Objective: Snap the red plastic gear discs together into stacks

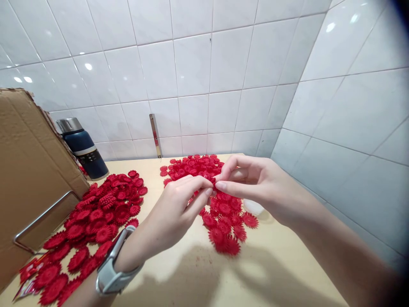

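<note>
At the frame's centre, my left hand (179, 202) and right hand (263, 183) pinch a red piece (214, 182), likely light, soft and bendable, best held by its edges.

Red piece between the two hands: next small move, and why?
Probably a slight turn of the red piece to bring more of it into view. The left hand and right hand both appear to pinch it, hiding most of it, so its shape can't be checked before placing it among the red toothed discs on the table.
</note>
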Demonstrator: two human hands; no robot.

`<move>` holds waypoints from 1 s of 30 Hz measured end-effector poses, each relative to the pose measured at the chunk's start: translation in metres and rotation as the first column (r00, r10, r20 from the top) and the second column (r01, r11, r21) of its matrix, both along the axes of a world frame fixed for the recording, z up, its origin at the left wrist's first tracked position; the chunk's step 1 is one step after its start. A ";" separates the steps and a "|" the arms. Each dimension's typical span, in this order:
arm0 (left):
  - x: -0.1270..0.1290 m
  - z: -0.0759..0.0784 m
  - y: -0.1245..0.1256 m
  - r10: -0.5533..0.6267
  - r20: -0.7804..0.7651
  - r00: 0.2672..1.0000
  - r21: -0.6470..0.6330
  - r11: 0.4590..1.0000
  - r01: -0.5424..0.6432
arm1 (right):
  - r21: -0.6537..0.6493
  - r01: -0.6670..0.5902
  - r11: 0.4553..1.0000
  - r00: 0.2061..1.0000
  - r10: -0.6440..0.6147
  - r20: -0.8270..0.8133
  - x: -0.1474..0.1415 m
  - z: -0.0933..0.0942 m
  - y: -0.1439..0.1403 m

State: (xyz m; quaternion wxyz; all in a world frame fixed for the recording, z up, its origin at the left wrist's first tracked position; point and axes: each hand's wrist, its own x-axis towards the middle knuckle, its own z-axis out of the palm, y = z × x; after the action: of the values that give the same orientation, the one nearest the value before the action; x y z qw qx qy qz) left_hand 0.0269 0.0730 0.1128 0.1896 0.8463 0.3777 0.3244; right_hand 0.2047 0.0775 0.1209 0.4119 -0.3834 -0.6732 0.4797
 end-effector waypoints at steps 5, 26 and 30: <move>0.001 0.000 -0.001 0.012 -0.012 1.000 0.028 1.000 -0.012 | 0.008 0.013 1.000 1.000 -0.013 0.006 -0.001 0.001 0.000; 0.008 -0.006 -0.004 0.165 -0.105 0.981 0.364 0.924 -0.117 | 0.006 0.075 0.997 0.996 -0.075 -0.056 -0.007 -0.005 0.001; 0.007 -0.006 -0.004 0.167 -0.110 0.980 0.366 0.923 -0.116 | 0.004 0.073 0.997 0.996 -0.072 -0.059 -0.007 -0.006 0.001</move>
State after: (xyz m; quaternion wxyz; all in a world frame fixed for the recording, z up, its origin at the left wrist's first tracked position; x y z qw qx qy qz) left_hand 0.0344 0.0686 0.1065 -0.0184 0.8575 0.3849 0.3409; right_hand 0.1979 0.0782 0.1148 0.4498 -0.3921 -0.6479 0.4735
